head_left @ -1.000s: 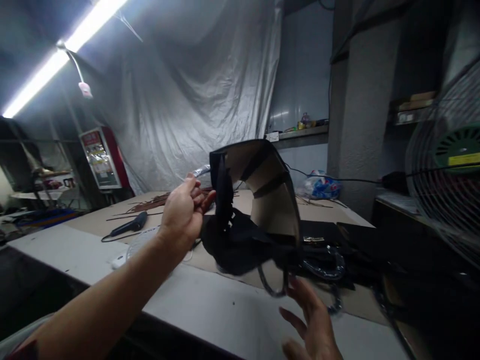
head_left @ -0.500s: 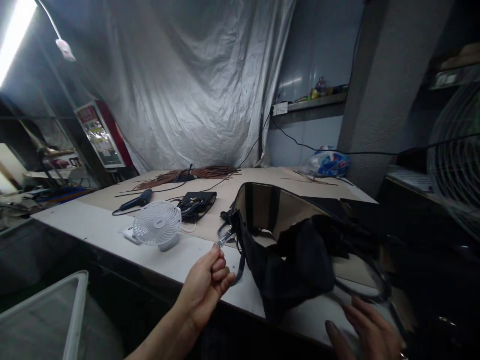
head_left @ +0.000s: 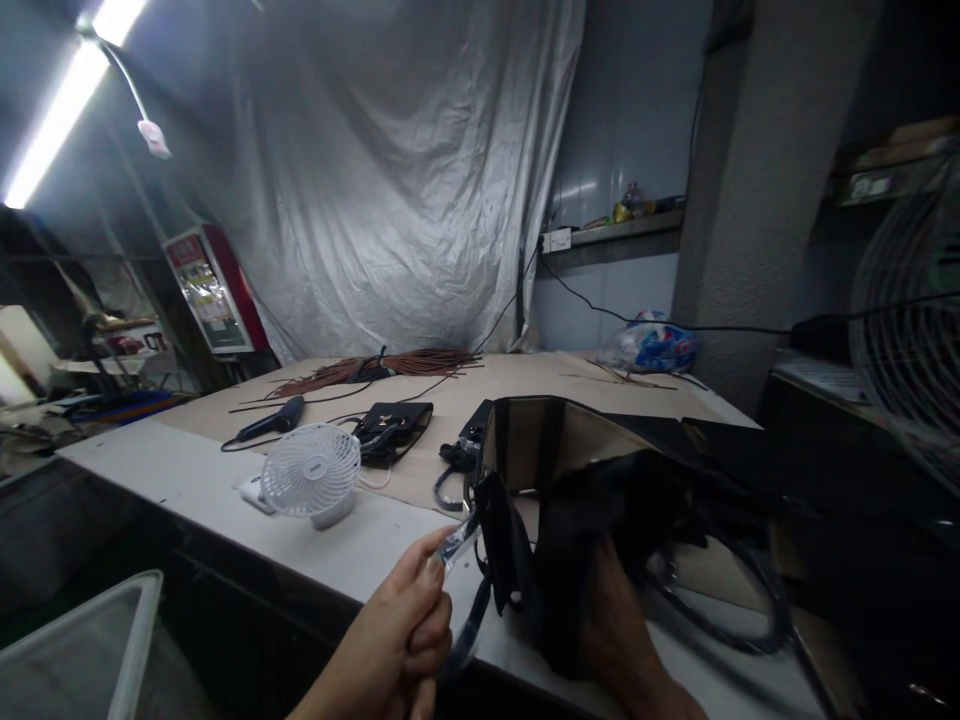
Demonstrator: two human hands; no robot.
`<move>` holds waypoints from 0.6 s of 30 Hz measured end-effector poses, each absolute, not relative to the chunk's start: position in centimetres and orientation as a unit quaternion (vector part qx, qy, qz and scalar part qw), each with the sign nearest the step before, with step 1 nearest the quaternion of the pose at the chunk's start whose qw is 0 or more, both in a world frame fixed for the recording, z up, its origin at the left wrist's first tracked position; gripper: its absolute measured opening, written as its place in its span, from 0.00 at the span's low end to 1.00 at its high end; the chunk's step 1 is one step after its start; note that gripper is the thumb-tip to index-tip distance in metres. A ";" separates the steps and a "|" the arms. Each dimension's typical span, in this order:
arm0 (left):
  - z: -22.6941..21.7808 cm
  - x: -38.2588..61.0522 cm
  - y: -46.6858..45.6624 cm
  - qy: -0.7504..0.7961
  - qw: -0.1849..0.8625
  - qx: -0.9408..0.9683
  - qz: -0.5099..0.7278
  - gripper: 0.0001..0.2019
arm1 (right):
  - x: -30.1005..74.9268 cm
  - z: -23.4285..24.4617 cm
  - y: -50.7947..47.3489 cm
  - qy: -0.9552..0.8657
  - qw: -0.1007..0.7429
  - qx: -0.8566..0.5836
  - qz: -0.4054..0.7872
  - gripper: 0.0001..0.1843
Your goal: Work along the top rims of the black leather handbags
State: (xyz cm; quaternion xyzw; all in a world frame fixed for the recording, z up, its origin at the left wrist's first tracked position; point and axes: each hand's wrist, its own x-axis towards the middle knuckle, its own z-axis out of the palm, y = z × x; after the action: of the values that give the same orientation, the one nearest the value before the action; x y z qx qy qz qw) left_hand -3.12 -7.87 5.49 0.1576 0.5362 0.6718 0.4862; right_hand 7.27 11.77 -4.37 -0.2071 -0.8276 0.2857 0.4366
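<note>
A black handbag [head_left: 570,560] with a tan lining stands at the table's front edge, its mouth gaping. My left hand [head_left: 409,620] is closed in a pinch on the bag strap [head_left: 459,540], a dark strap partly wrapped in clear plastic at the bag's left side. My right hand [head_left: 619,630] reaches against the front of the bag; its fingers vanish into the black material, so their grip is hidden. To the right of that hand lies a dark looped handle [head_left: 757,640]. Behind the bag's left side rests a dark plastic-wrapped piece [head_left: 461,455].
A small white fan [head_left: 311,470] stands on the table [head_left: 225,475] at left, near a small black bag [head_left: 394,430] and a dark corded hand tool [head_left: 270,420]. Brown cords [head_left: 360,368] lie farther back. A white-rimmed bin [head_left: 142,640] is below left; dark flat pieces [head_left: 727,450] lie right.
My right hand has moved left and up from beside the looped handle into the bag's front. My left hand keeps its pinch on the strap, now lower in view. The camera view has tilted up.
</note>
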 end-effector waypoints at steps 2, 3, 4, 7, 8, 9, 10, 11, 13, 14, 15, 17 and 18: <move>5.1 -3.4 -8.4 0.522 0.509 0.166 0.664 0.25 | 4.5 -3.0 13.1 -0.835 0.430 -0.233 0.250 0.24; 4.8 -3.7 -8.7 0.515 0.519 0.170 0.661 0.27 | 3.3 -2.5 13.8 -0.840 0.419 -0.254 0.234 0.23; 4.5 -3.9 -9.0 0.511 0.529 0.174 0.655 0.28 | 2.3 -2.1 14.5 -0.846 0.402 -0.271 0.221 0.23; 3.0 -4.8 -9.9 0.513 0.542 0.192 0.637 0.30 | 0.1 -1.8 16.4 -0.858 0.370 -0.304 0.187 0.23; 2.6 -5.1 -10.1 0.520 0.536 0.196 0.636 0.31 | -0.4 -2.0 16.8 -0.850 0.387 -0.317 0.165 0.23; 2.4 -5.3 -10.4 0.530 0.527 0.200 0.633 0.31 | -0.7 -2.3 17.1 -0.837 0.415 -0.330 0.139 0.23; 2.3 -5.6 -10.6 0.546 0.517 0.204 0.626 0.31 | -1.0 -2.6 17.2 -0.824 0.443 -0.335 0.113 0.23; 2.3 -5.9 -10.9 0.570 0.508 0.209 0.611 0.32 | -1.2 -2.8 17.3 -0.817 0.462 -0.331 0.095 0.23; 3.1 -6.4 -11.4 0.641 0.478 0.231 0.555 0.31 | -1.3 -3.1 17.1 -0.833 0.460 -0.295 0.090 0.20; 3.6 -6.7 -11.7 0.683 0.451 0.251 0.517 0.30 | -1.3 -3.2 16.8 -0.846 0.448 -0.269 0.100 0.18; 4.2 -6.9 -11.9 0.725 0.408 0.276 0.481 0.28 | -1.2 -3.1 16.5 -0.859 0.437 -0.241 0.113 0.17; 5.3 -7.2 -12.0 0.790 0.292 0.323 0.432 0.25 | -1.2 -2.9 15.7 -0.875 0.423 -0.188 0.145 0.16; 5.7 -7.3 -11.9 0.808 0.237 0.339 0.420 0.26 | -1.3 -2.8 15.2 -0.877 0.420 -0.169 0.161 0.16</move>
State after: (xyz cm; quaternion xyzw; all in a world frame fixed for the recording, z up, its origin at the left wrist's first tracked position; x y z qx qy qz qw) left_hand -7.28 -11.91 5.70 0.3395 0.8075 0.4201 0.2370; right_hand -1.26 15.21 -2.76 -0.1690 -0.8770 0.1615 0.4198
